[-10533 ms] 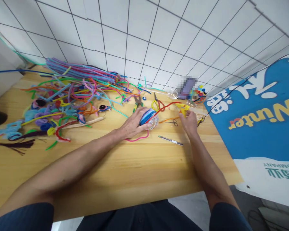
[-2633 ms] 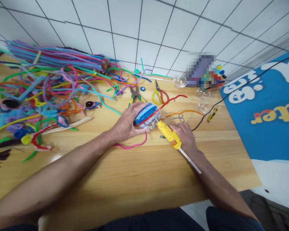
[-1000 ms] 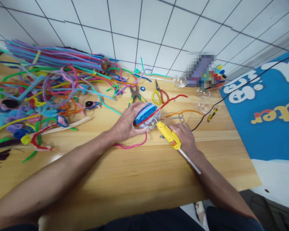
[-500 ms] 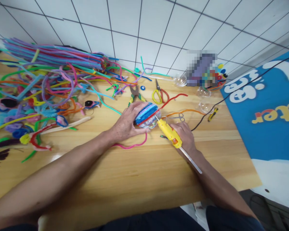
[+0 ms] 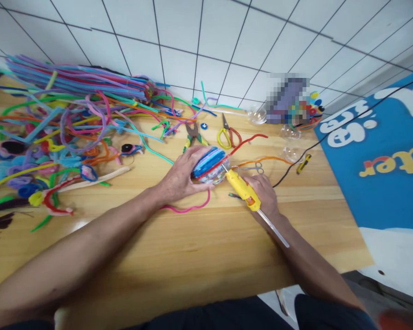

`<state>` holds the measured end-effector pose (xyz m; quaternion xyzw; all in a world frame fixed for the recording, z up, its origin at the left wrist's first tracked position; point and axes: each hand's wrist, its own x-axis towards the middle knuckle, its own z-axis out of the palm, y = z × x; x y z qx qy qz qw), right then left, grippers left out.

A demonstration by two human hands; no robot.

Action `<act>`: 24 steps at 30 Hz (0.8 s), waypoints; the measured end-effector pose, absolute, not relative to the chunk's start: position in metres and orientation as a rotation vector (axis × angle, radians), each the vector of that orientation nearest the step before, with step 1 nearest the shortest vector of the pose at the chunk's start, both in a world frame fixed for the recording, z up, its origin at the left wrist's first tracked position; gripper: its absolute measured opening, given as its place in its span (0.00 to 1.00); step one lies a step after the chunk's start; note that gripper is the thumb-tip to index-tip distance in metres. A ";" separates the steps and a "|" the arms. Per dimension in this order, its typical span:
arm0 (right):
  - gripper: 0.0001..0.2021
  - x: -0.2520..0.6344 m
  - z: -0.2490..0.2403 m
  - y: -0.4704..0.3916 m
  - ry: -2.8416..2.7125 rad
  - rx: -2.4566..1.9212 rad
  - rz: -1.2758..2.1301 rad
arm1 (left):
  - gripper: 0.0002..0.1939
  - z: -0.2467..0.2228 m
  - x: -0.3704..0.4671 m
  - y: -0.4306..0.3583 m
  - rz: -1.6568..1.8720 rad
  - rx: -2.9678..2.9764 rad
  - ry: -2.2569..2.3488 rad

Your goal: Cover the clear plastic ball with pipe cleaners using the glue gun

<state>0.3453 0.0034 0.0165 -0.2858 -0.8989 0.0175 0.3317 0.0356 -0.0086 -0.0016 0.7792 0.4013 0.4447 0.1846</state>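
My left hand (image 5: 181, 178) is wrapped round the left side of a clear ball (image 5: 211, 165), partly covered with blue, pink and red pipe cleaners. A red pipe cleaner (image 5: 246, 145) runs across the ball and its loose end sticks out to the upper right. In my right hand (image 5: 264, 192) is a yellow hot glue gun (image 5: 242, 187), its metal nozzle at the ball's right side by the red strip. A clear glue stick (image 5: 273, 228) juts from the gun's back end. Below the ball, a pink pipe cleaner (image 5: 189, 210) lies on the table.
Pliers (image 5: 193, 134), yellow-and-red scissors (image 5: 228, 133) and small metal scissors (image 5: 256, 167) lie beyond the ball. Loose pipe cleaners (image 5: 82, 119) crowd the left. Clear half-domes (image 5: 294, 151), a yellow cutter (image 5: 303, 164) and a black cable (image 5: 292, 165) are at right, beside a blue sign (image 5: 392, 192).
Both hands, the ball and the glue gun stay almost in place; the gun's nozzle shifts only very slightly. At the lower right edge a blurred reddish shape has come into view.
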 end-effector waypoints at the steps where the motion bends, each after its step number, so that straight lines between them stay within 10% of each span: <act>1: 0.23 0.345 0.017 0.004 -2.348 -0.744 0.052 | 0.54 -0.002 0.035 -0.009 1.254 2.197 1.129; 24: 0.23 0.349 0.009 0.007 -2.371 -0.773 0.056 | 0.52 0.000 0.035 -0.009 1.237 2.197 1.114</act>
